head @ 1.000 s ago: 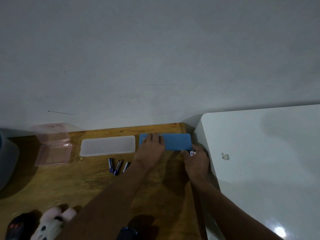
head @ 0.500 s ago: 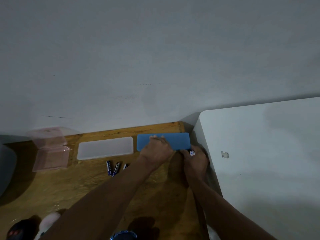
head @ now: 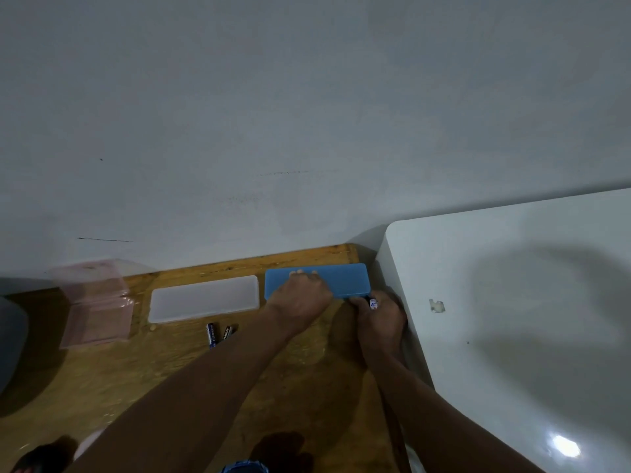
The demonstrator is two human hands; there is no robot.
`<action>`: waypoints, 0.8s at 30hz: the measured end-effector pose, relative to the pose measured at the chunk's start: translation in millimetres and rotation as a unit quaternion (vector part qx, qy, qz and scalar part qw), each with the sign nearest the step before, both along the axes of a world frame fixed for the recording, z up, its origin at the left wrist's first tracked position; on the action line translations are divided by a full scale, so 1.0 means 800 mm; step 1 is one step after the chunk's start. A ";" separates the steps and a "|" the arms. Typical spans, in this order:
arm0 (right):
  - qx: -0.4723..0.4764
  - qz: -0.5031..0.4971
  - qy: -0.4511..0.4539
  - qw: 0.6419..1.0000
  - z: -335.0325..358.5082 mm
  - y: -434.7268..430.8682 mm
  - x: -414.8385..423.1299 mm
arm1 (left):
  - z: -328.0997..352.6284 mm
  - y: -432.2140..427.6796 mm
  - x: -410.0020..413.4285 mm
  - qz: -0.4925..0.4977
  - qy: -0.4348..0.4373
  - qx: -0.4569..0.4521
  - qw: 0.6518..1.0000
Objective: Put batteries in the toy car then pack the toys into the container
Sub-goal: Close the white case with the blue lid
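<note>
L hand [head: 300,298] now lies flat on blue case [head: 345,279], having slid nearer its front edge; R hand [head: 379,315] pinches a battery [head: 373,303] at its right corner. Batts not in car yet.

Bare wooden table [head: 143,387] lay open toward six o'clock of the batteries [head: 218,334], with room for a hand. At twelve o'clock the wall [head: 307,131] closed the table's far edge, fronted by the pink case [head: 97,312], frosted lid [head: 205,298] and blue box [head: 345,279]. At three o'clock the white surface [head: 512,319] blocked the way.
</note>
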State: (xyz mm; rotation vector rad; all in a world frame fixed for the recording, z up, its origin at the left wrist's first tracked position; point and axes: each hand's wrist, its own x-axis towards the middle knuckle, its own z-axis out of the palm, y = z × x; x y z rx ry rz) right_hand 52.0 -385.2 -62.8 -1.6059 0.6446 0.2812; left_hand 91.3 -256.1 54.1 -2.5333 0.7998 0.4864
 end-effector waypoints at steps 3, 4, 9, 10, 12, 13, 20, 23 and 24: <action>0.002 0.006 0.023 1.000 0.000 0.001 0.000 | -0.001 0.007 0.008 0.015 0.020 -0.036 0.999; -0.014 0.007 0.019 1.000 0.004 0.000 0.000 | 0.000 0.011 0.012 0.022 0.023 -0.051 0.998; -0.112 0.013 -0.038 0.993 0.034 -0.004 0.003 | 0.012 0.035 0.039 0.062 0.038 -0.119 0.990; -0.126 0.021 -0.039 0.991 0.038 -0.003 0.000 | 0.012 0.042 0.045 0.075 0.040 -0.143 0.986; -0.163 0.030 -0.052 0.985 0.046 0.001 -0.004 | 0.008 0.053 0.051 0.102 0.051 -0.184 0.976; -0.182 0.029 -0.057 0.981 0.051 0.003 -0.007 | 0.006 0.058 0.053 0.118 0.063 -0.200 0.971; -0.270 0.224 -0.115 0.929 0.089 -0.010 0.003 | 0.001 0.066 0.076 0.227 0.131 -0.312 0.913; -0.378 0.385 -0.164 0.826 0.102 -0.014 0.029 | -0.002 0.069 0.085 0.248 0.139 -0.334 0.899; -0.426 0.426 -0.193 0.775 0.103 -0.013 0.040 | -0.003 0.070 0.087 0.251 0.142 -0.337 0.896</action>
